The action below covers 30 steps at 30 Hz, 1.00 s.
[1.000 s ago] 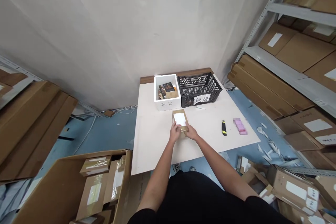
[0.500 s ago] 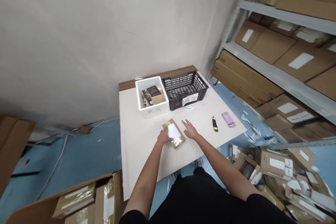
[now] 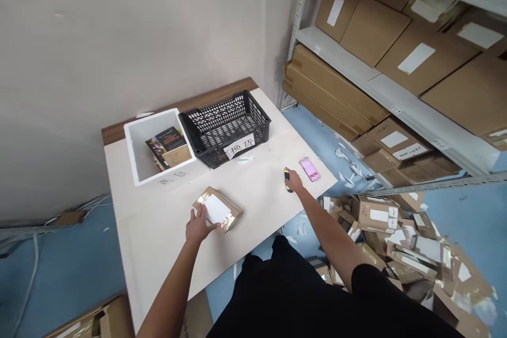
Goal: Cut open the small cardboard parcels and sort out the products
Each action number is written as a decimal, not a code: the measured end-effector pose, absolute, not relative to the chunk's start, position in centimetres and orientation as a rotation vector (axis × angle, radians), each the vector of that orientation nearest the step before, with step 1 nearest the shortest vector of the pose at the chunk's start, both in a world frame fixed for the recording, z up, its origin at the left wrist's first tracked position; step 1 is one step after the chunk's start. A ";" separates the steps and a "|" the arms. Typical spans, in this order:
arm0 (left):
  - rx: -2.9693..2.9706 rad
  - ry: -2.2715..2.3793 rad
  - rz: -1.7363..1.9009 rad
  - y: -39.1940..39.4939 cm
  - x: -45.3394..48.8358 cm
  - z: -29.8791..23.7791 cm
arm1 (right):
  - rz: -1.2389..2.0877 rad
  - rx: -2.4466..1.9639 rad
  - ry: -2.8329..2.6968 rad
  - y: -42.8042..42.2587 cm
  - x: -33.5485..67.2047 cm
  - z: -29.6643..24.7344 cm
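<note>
A small taped cardboard box [image 3: 217, 210] with a white label lies on the white table [image 3: 156, 253]. My left hand [image 3: 198, 226] grips its left side, fingers on the top and thumb along the near edge. To the right, my right hand [image 3: 293, 180] is closed on a black and yellow utility knife [image 3: 287, 179], which is partly hidden by the fingers. Just right of that hand lies a pink, pixelated object [image 3: 309, 169]. Behind the box stand a white foam bin [image 3: 174, 177] holding books or small boxes, and a black plastic crate [image 3: 225, 137] with a handwritten label.
A grey metal shelf [image 3: 344, 55] with cardboard boxes rises at the right. Opened cartons and packaging [image 3: 412, 243] are heaped on the floor below it. Another large carton [image 3: 114, 317] sits at the lower left, by the table. Paper scraps [image 3: 350, 166] litter the blue floor.
My right hand has moved right from beside the box and taken hold of the utility knife. My left hand stays on the box. The view has turned rightward.
</note>
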<state>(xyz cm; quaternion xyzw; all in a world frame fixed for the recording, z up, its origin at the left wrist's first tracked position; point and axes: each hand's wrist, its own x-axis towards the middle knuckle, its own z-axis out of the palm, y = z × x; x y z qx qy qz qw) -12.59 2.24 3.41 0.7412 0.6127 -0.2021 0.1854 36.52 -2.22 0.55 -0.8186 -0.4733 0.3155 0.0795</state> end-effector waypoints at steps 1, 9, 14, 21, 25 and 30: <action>2.083 1.735 -0.602 2.2 -12.5 3.5 | 0.997 -2.486 -1.388 -2.1 37.1 -0.4; 2.003 1.777 -0.707 2.2 -11.9 4.5 | 1.158 -2.552 -1.158 -1.7 36.2 -5.7; 1.921 1.799 -0.656 1.9 -11.2 4.6 | 1.395 -2.220 -0.953 -0.2 34.3 -4.6; 1.732 1.810 -0.396 1.3 -10.3 4.1 | 1.595 -1.710 -1.312 1.2 21.7 0.4; 1.686 1.805 -0.282 1.1 -10.1 3.2 | 1.409 -1.652 -1.835 2.1 12.8 4.0; 1.662 1.774 -0.117 0.6 -10.0 1.9 | 1.146 -1.846 -2.165 3.9 6.0 6.2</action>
